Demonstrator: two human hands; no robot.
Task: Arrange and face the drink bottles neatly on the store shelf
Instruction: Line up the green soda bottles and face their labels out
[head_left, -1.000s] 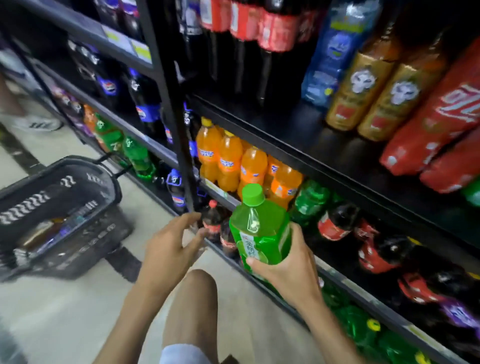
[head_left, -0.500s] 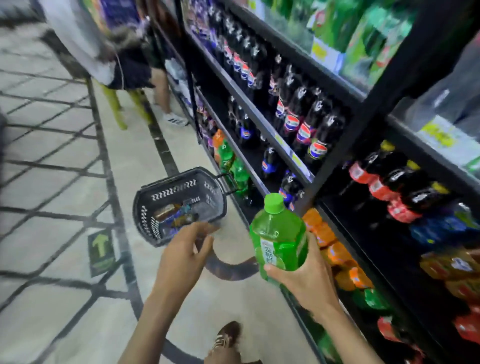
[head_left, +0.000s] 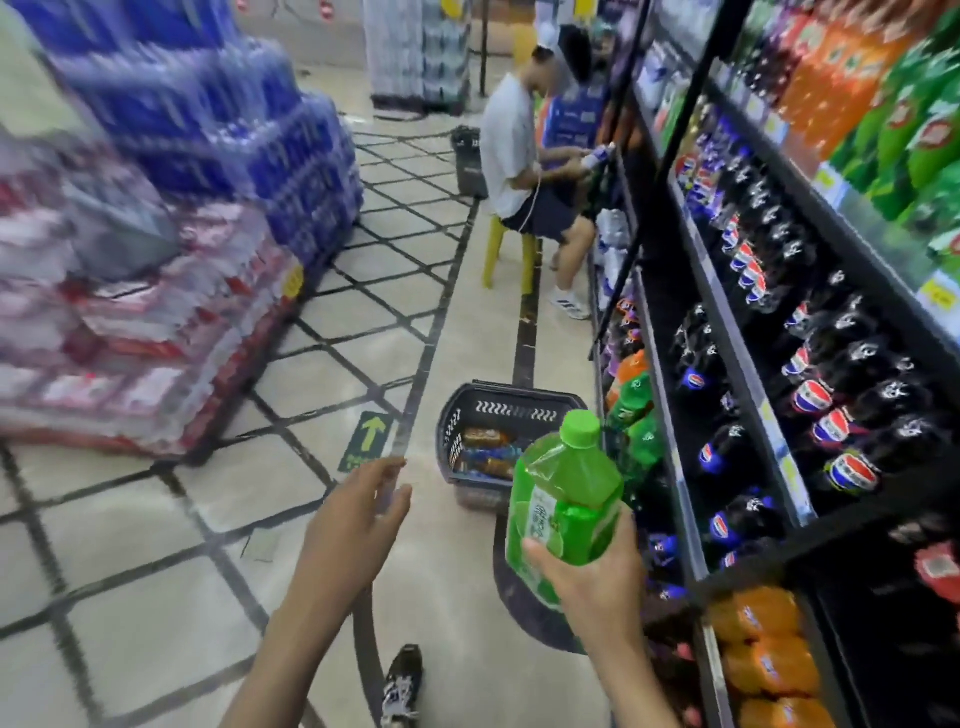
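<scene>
Now gripping the green bottle (head_left: 563, 499) low on its body in a curled right hand (head_left: 592, 582), just left of the store shelf (head_left: 740, 358), with left hand (head_left: 353, 519) spread and empty farther left; risks a top-heavy slip, or clipping shelved bottles (head_left: 852, 473).

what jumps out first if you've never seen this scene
The bright green bottle, cap up in the right hand at lower centre, beside the drinks shelf. Just beyond it a black basket sits on the aisle floor, and farther down a person sits on a yellow stool facing it.
</scene>
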